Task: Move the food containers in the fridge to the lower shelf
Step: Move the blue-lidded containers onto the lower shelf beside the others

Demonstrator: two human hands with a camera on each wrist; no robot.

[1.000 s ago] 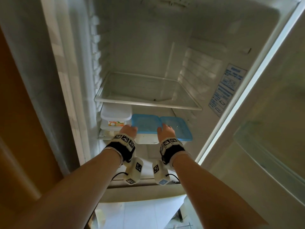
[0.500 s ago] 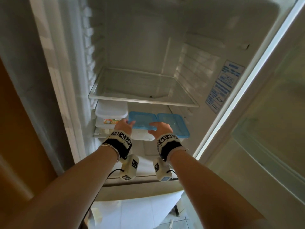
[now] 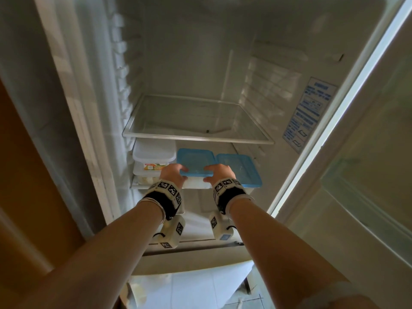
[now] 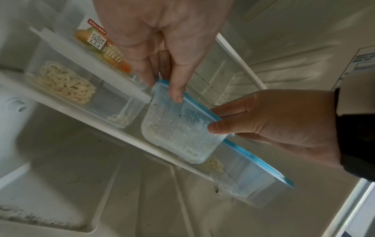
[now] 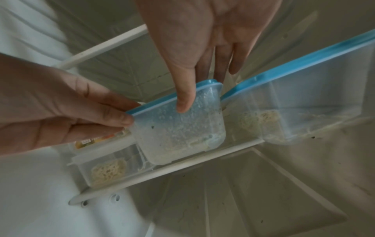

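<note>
The middle food container [image 3: 195, 162], clear with a blue lid, stands at the front of the lower shelf [image 3: 139, 185]. My left hand [image 3: 173, 173] grips its front left corner, thumb on the fogged front wall [image 4: 178, 128]. My right hand [image 3: 219, 172] grips the front right corner, thumb [image 5: 184, 104] on the same wall and fingers behind the lid edge. A second blue-lidded container [image 3: 242, 170] sits to its right. Two stacked white-lidded containers [image 3: 153, 158] with noodles stand to its left.
The glass upper shelf [image 3: 196, 139] just above the containers is bare. Under the lower shelf is an open white compartment [image 4: 142, 192]. The fridge door [image 3: 356, 175] stands open on the right, with a blue label [image 3: 310, 114] on the inner right wall.
Both hands went from resting at the container's front to gripping its front corners, thumbs on the front wall. The head view has tilted a little.
</note>
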